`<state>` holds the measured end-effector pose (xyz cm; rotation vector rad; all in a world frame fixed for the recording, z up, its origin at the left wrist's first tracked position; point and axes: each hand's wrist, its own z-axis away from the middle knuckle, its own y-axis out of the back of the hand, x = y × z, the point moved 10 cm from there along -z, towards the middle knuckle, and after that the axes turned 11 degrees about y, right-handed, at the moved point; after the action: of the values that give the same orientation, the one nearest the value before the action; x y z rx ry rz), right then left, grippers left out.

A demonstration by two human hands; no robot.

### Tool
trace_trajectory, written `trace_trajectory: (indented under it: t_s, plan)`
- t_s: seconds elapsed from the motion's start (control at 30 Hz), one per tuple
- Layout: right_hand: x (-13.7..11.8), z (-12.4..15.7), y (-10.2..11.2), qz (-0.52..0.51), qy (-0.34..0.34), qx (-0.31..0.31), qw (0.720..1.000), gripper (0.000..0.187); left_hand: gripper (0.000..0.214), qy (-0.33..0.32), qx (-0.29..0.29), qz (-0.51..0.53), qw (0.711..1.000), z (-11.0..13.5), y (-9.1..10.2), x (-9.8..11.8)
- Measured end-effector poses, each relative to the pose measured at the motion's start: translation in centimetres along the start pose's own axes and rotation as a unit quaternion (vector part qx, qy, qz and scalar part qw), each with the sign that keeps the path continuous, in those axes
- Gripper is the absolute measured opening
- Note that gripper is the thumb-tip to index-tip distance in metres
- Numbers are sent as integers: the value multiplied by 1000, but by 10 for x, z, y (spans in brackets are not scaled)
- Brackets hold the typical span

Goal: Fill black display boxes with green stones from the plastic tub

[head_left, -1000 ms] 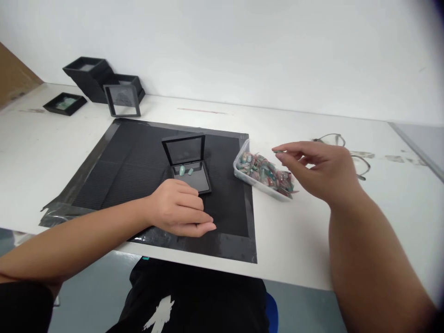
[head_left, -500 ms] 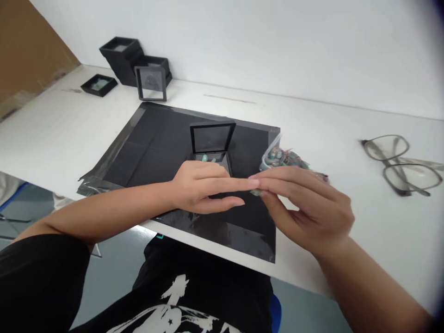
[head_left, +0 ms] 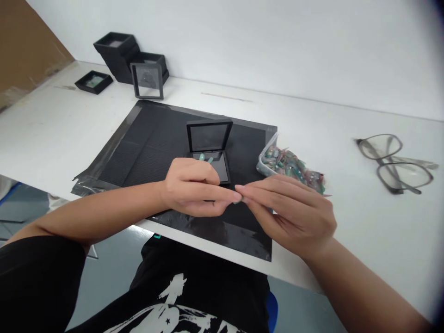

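Observation:
My left hand (head_left: 192,194) and my right hand (head_left: 294,215) meet fingertip to fingertip above the front of the black mat (head_left: 149,143). Both are closed in a pinch, and whatever lies between the fingertips is hidden. Just behind my left hand stands a small black display box (head_left: 209,138) with its lid raised. Two pale green stones (head_left: 205,158) lie in its base. A clear plastic tub (head_left: 265,163) heaped with green and reddish stones sits to the right of the box, beyond my right hand.
A pair of glasses (head_left: 395,162) lies on the white table at the right. Stacked black boxes (head_left: 126,55), a leaning framed lid (head_left: 147,81) and a shallow black tray (head_left: 93,82) stand at the back left. Brown cardboard (head_left: 27,46) lies at the far left.
My right hand has come from above the tub down and left to meet my left hand. My left hand lifted off the mat and now pinches. The view shifted slightly.

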<state>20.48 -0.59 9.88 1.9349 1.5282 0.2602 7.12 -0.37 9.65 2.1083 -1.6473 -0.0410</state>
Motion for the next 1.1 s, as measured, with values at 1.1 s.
trace_trajectory:
  t_s: [1.1]
  plan:
    - [108,51,62,243,-364,-57,897,32,10,32,39,95,994,-10,19,-1]
